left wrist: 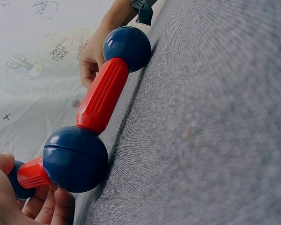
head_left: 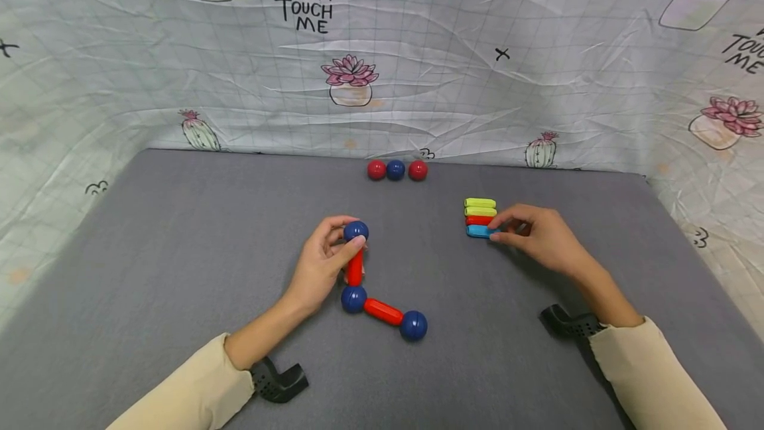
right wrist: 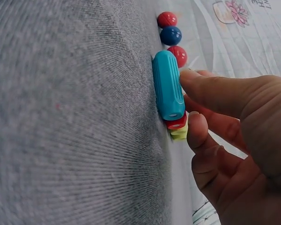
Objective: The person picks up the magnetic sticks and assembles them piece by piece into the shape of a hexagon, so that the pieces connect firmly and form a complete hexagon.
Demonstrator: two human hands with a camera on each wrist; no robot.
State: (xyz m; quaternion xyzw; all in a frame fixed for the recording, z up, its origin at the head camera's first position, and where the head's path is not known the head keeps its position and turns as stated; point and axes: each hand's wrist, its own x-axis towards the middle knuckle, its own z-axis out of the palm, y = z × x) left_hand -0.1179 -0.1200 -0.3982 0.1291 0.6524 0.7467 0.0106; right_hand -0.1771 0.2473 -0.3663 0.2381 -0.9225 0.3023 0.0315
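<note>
A chain of three blue balls and two red rods bends in an L; its middle ball (head_left: 354, 299) joins an upper red rod (head_left: 355, 269) and a lower red rod (head_left: 384, 312), which ends in another blue ball (head_left: 414, 326). My left hand (head_left: 316, 267) grips the chain's far end, thumb and fingers around the top blue ball (head_left: 356, 231) and its rod. On the right, my right hand (head_left: 540, 234) pinches the right end of a blue rod (right wrist: 168, 86), thumb on its near side. That rod lies beside a red rod (head_left: 478, 220) and two yellow-green rods (head_left: 480, 203).
At the back edge of the grey table (head_left: 239, 217) sit two red balls (head_left: 377, 169) with a blue ball (head_left: 396, 170) between them. A printed cloth (head_left: 418, 85) hangs behind and around the table.
</note>
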